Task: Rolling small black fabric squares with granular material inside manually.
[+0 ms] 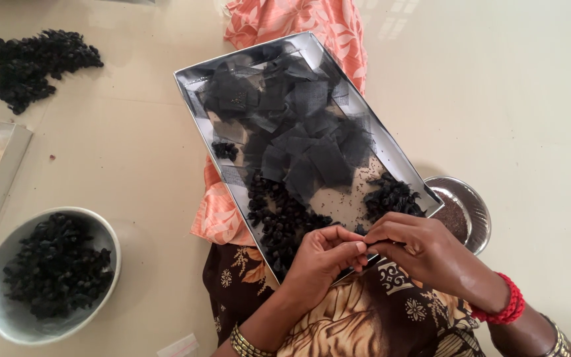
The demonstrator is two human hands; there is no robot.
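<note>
A shallow silver tray (404, 158) rests tilted on my lap. It holds several square pieces of black mesh fabric (299, 125) and small black bundles (282, 218). My left hand (322, 261) and my right hand (418, 248) meet at the tray's near edge, fingertips pinched together around something small and dark that I cannot make out. A red bead bracelet circles my right wrist, a gold bangle my left.
A grey bowl (110, 241) of black bundles sits on the floor at left. A loose heap of black bundles (34, 63) lies at far left. A steel dish (474, 205) of brown grains stands right of the tray. Orange patterned cloth (285, 20) lies under the tray.
</note>
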